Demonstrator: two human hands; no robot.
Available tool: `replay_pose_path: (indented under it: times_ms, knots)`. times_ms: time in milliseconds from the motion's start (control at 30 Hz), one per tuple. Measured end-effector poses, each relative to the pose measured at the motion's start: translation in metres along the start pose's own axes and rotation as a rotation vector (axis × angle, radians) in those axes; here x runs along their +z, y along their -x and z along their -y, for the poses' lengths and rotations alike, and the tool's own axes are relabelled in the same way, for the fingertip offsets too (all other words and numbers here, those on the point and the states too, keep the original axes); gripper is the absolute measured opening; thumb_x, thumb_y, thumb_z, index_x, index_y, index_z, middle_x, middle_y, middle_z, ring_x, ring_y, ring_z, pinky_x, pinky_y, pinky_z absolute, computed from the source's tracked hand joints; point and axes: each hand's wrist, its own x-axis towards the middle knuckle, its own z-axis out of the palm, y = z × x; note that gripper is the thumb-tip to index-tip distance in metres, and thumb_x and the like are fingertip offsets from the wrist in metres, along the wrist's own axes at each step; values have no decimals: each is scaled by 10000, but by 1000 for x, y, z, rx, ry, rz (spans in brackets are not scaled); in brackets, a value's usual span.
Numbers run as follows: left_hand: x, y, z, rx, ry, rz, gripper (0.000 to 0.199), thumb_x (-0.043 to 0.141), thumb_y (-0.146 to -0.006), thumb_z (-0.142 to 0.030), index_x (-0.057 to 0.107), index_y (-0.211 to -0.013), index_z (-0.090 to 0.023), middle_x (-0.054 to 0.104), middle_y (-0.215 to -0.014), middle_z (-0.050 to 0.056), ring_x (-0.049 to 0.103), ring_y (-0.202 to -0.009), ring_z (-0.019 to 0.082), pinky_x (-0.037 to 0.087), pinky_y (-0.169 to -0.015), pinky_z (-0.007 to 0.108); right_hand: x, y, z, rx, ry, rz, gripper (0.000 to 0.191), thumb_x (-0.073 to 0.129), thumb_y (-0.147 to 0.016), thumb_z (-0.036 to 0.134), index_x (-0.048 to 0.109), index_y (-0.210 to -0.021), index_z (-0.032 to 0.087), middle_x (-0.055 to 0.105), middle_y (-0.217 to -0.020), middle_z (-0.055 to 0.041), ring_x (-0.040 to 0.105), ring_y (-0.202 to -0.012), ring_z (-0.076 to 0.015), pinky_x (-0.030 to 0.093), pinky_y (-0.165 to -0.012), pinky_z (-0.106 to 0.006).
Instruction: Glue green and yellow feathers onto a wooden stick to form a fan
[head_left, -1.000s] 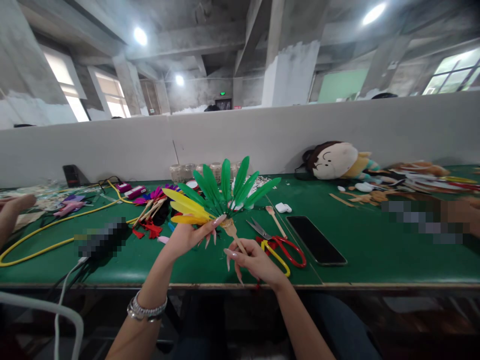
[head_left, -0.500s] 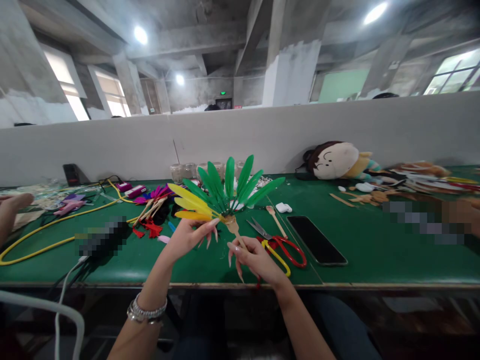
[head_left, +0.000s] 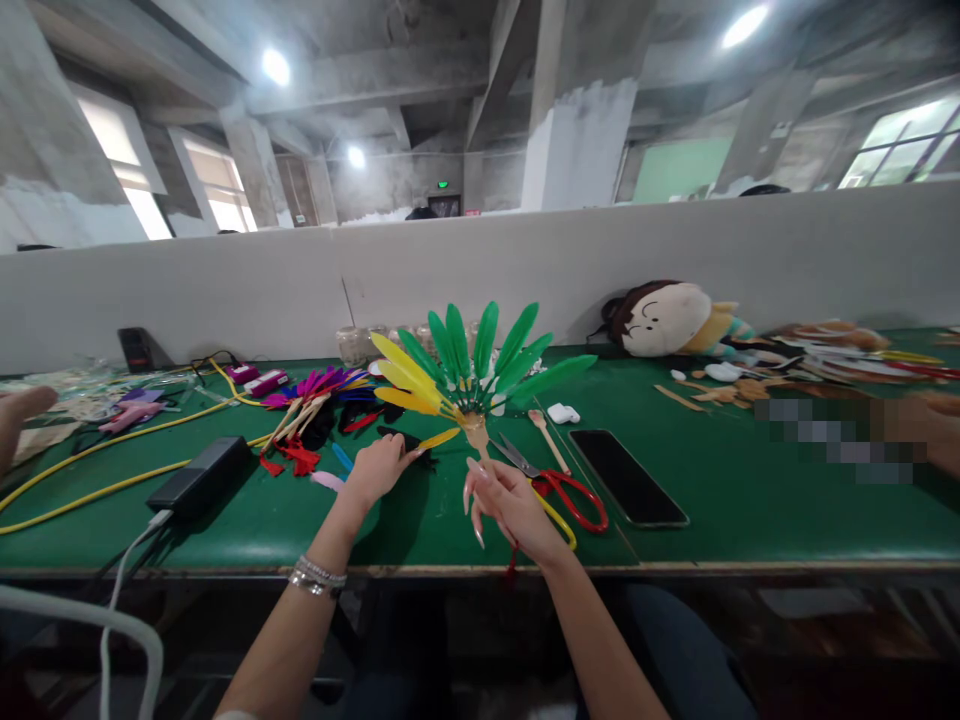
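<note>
green-and-yellow feather fan [head_left: 486,343]: spread
right hand [head_left: 517,507]: grips wooden handle [head_left: 477,437], apparently steadying fan
left hand [head_left: 381,466]: pinches loose yellow feather [head_left: 439,438], left of fan

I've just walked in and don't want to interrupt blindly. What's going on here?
A person is handling a fan of green and yellow feathers. The right hand holds it up by its wooden handle, and the left hand pinches another yellow feather, one end close to the fan's base. Scissors and a phone lie on the green table, to the right.
</note>
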Motion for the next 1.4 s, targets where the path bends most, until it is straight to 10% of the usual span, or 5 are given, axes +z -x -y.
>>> replay_pose_path:
  times_ms: [333,767,1067,1400]
  knots:
    - [4,0,2,139,60,-102,445,413,-789,-549,411,-1067,-201,554,-952,59,582,-859,195,426,-659,260,4,1,3,-8,-62,10,360,550,-749,491,504,-652,148,382,-438,93,348,-290,-18,362,-321,-165]
    - [12,-7,-18,263,-205,-25,242,295,-881,-177,464,-1054,-165,570,-951,105,557,-899,220,435,-657,288,2,-1,-2,5,-68,2,337,553,-756,467,515,-662,145,454,-540,62,333,-314,-8,377,-329,-172]
    - [4,1,-17,255,-150,-109,490,339,-801,-574,459,-1039,-163,528,-990,115,519,-940,247,416,-748,324,3,0,0,22,-56,2,352,547,-751,486,519,-682,141,486,-552,55,326,-300,-6,359,-313,-166]
    - [10,-4,-15,271,-170,-20,536,204,-805,-610,460,-964,-167,564,-947,111,562,-903,238,426,-664,299,0,-1,-4,30,-59,13,342,547,-751,481,518,-695,145,496,-599,46,353,-318,-10,367,-320,-169]
